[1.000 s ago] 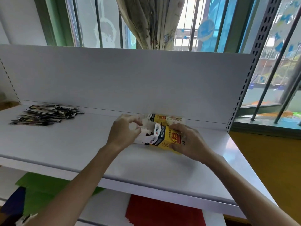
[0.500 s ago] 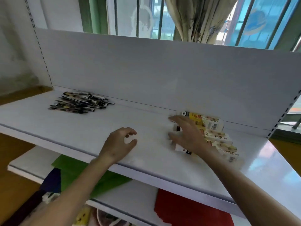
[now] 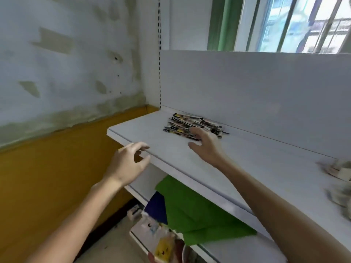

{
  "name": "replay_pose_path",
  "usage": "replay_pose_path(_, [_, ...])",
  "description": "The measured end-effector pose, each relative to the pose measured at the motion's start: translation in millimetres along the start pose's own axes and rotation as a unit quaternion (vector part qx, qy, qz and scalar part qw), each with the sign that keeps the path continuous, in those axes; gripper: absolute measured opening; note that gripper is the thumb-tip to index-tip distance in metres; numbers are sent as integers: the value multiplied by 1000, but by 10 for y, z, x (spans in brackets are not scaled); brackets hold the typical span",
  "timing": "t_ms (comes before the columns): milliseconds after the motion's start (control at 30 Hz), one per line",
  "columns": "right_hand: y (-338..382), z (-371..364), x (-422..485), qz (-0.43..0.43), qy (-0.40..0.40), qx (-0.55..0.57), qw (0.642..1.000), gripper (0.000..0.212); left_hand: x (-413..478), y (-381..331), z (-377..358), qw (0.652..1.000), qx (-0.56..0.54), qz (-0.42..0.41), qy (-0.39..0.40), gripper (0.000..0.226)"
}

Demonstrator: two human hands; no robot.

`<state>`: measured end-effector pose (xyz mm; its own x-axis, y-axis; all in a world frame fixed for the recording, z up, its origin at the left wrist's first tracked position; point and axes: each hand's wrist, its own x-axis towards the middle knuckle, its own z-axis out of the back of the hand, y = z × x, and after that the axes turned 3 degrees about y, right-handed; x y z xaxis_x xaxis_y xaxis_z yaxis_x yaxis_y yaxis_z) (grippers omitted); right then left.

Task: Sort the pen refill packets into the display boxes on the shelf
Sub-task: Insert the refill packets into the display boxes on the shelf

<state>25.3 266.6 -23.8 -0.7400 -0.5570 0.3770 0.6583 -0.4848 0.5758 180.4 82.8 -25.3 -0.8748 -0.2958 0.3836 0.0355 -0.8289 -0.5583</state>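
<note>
Down low, a green sheet [image 3: 195,211] lies on the lower level, no part of the job. Above it the left hand [image 3: 127,164] hovers at the front lip of the white shelf [image 3: 247,168], fingers loosely curled round nothing. Further in, the right hand [image 3: 207,147] is stretched out, fingers spread wide and empty, the tips at the near edge of the pile of pen refill packets [image 3: 186,123]. Whether they touch it, I can't tell through the blur. The pile sits toward the shelf's left end, close to the back panel [image 3: 247,92].

A second ago both hands were busy on one of the display boxes [image 3: 338,169]. Half a second ago the right hand lay on them while the left hung over bare shelf. Both have since swung left, and the view with them, so the boxes are only a smear at the far right, well apart from the packets. I'd judge the boxes are dealt with and packet-picking is about to start
</note>
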Motion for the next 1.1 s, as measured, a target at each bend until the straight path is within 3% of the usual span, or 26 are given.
replay_pose_path(133, [-89,-407,211,-32,44,8,998,44,70,332,18,1000,-10,18,-3,27])
replay_pose_path(433, [-605,-670,1068,-55,26,-81,995,33,883,777,-408,998,-44,20,49,28])
replay_pose_path(533, [-773,-768,1383,-63,30,-171,983,21,1270,930,-490,996,-54,21,64,27])
replay_pose_path(733, [-929,-847,1739,-46,62,-264,961,21,1875,1254,-615,996,-66,9,55,24])
replay_pose_path(967, [-769,-786,1852,-51,-2,-180,982,24,2342,1231,-1036,979,-135,-32,147,21])
replay_pose_path(1100, [-359,-811,2022,-68,-68,-110,989,18,2535,1033,-1085,947,-245,-51,201,36])
